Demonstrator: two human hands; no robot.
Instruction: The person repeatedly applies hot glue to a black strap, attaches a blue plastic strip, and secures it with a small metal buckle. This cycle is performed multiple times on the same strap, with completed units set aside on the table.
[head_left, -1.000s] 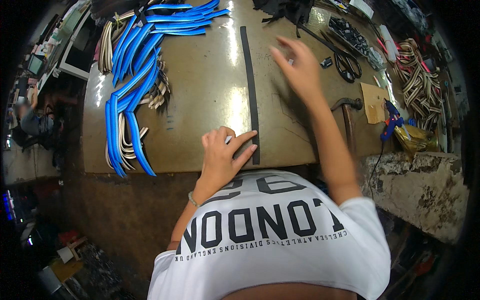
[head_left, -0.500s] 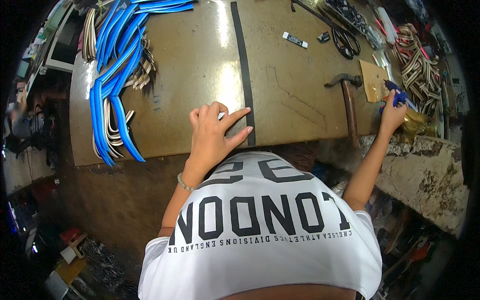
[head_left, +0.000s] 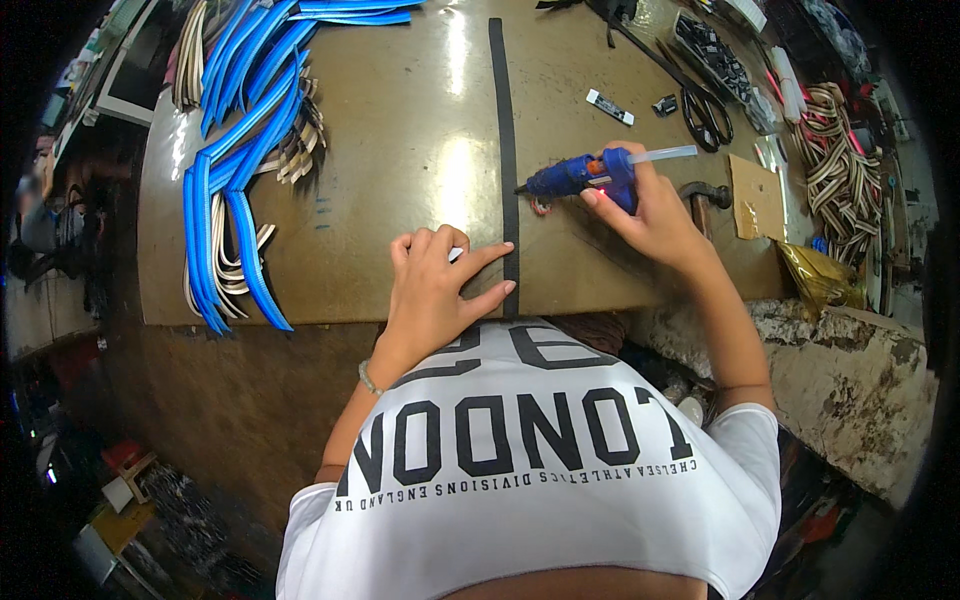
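While the left hand (head_left: 432, 290) lies flat on the bench (head_left: 400, 150) with fingers spread, its fingertips press the near end of the black strip (head_left: 503, 150), apparently to pin it down; it grips nothing. The right hand (head_left: 650, 215) is closed around the blue glue gun (head_left: 580, 175), index finger at the trigger. The nozzle points left, its tip touching or just short of the strip's right edge, a little beyond the left hand; contact cannot be confirmed. A clear glue stick juts from the gun's rear. The strip runs straight away from the person, up the middle of the bench. Left of the strip: a heap of blue bands (head_left: 235, 170). Right of the strip: scissors (head_left: 705, 110), a hammer (head_left: 705, 195), a cardboard piece (head_left: 755, 195), striped webbing (head_left: 840, 165).
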